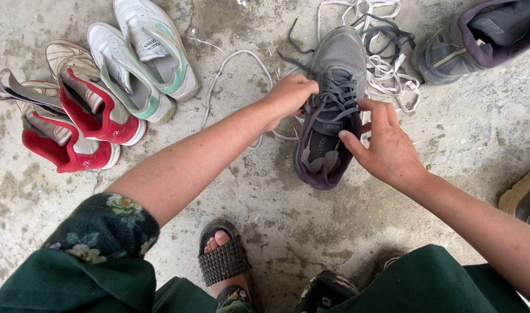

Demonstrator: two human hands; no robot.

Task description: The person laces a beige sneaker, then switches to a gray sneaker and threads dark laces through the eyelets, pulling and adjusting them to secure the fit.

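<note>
A grey shoe (333, 98) with a purple lining is being held on the concrete floor (462, 145) between both hands, toe pointing away from the person. The left hand (290, 95) is being kept closed against the shoe's left side, its fingers curled in at the lacing; the thumb is hidden, so whether a lace is being pinched there cannot be told. The right hand (384, 145) is being held at the shoe's right side, partly open, with the thumb laid against the collar and the fingertips bent in at the dark laces (341, 99). Just beyond the right hand, a loose tangle of white laces (386, 66) is lying on the floor, touching the shoe's far side. Further beyond it and to the right, a second grey shoe (479, 37) is lying apart. A single white lace (233, 64) is looped on the floor just left of the left hand. Well left of that hand, two white-and-green shoes (146, 58) and two red-and-white shoes (79, 110) are lying side by side. Nearer than both hands, a foot in a dark woven sandal (223, 261) is being rested on the floor. At the right edge, past the right forearm, part of a tan shoe (525, 197) is showing.
</note>
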